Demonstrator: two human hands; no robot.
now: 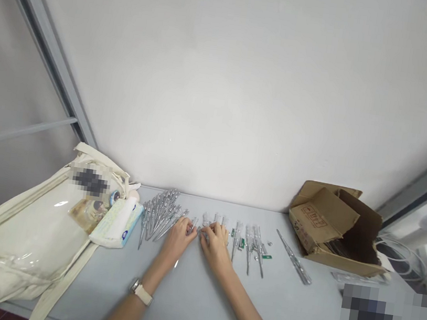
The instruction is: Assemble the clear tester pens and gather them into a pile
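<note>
My left hand (177, 238) is closed around a slim screwdriver with a clear handle (194, 223), its metal tip showing below the palm. Close beside it, my right hand (215, 242) has its fingers pinched together near that handle; what they hold is too small to make out. Left of my hands lies a fanned pile of clear-handled screwdrivers (161, 208). More clear-handled screwdrivers (251, 245) lie side by side just right of my right hand, with small green pieces (267, 257) and tiny metal parts among them. Some clear handles behind my right hand are partly hidden.
On the grey table (185, 304), a cream bag (25, 229) and a tissue pack (119, 223) sit at the left. An open cardboard box (323, 228) stands at the right, with a bundle of long screwdrivers (295, 259) before it. A white wall rises behind.
</note>
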